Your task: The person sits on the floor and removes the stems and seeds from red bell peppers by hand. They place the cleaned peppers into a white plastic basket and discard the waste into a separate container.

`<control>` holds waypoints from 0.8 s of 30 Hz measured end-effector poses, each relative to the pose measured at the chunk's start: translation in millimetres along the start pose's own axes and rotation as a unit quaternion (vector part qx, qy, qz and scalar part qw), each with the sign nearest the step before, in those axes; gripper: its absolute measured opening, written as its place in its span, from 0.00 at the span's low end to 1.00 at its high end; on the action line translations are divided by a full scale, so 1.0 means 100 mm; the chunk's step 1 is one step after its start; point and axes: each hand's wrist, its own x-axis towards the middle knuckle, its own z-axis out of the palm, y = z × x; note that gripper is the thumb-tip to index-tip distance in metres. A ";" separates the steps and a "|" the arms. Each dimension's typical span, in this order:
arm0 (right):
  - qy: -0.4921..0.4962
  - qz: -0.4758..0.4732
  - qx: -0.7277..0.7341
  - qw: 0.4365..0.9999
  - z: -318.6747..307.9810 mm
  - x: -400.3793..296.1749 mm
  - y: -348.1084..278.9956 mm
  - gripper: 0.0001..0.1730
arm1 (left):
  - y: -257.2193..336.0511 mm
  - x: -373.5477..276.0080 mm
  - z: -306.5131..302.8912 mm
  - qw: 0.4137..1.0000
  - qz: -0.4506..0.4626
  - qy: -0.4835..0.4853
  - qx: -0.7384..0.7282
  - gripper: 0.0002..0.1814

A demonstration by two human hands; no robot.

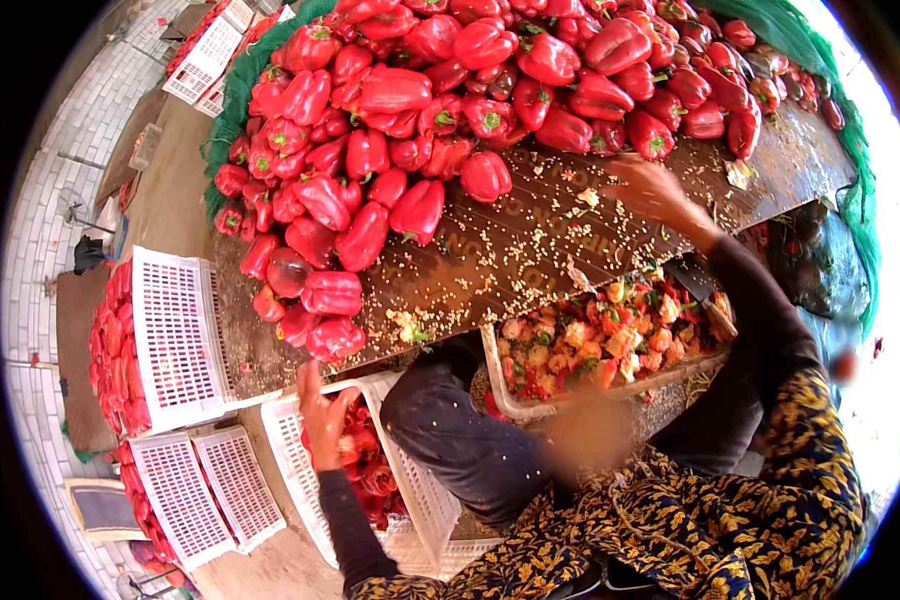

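Observation:
Red bell peppers (397,90) lie heaped on a brown board table (457,262) strewn with pale seeds. My right hand (656,191), blurred, is over the table just below the heap's right part; whether its fingers hold anything does not show. My left hand (326,420) is above a white plastic crate (292,450) of red pepper pieces (371,480), its fingers apart and nothing plainly held. Near my right forearm, a knife blade (690,277) lies by a shallow tray (525,409) of pepper cores and scraps (607,337).
More white crates with red peppers stand at the left, one tilted beside the table (180,337) and others lower (184,499). Green netting (229,142) borders the heap. My dark-clad knee (450,420) is between the crate and the scrap tray. Dark bags (817,262) are at the right.

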 end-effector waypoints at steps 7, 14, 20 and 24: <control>-0.107 0.134 0.318 0.932 1.04 1.49 -0.71 0.36 | 1.80 0.92 1.25 0.791 -0.122 -0.270 -0.536 0.39; 0.024 0.037 0.413 0.910 0.83 0.39 -1.46 0.37 | 2.19 0.94 1.94 0.746 -0.126 -0.255 -0.602 0.37; -0.042 0.168 0.657 0.734 0.65 -0.26 -1.39 0.36 | 2.24 0.29 2.01 0.871 0.151 -0.215 -0.416 0.48; -0.079 0.115 0.523 0.841 0.53 -0.20 -1.33 0.36 | 2.20 0.26 2.10 0.918 0.160 -0.161 -0.324 0.49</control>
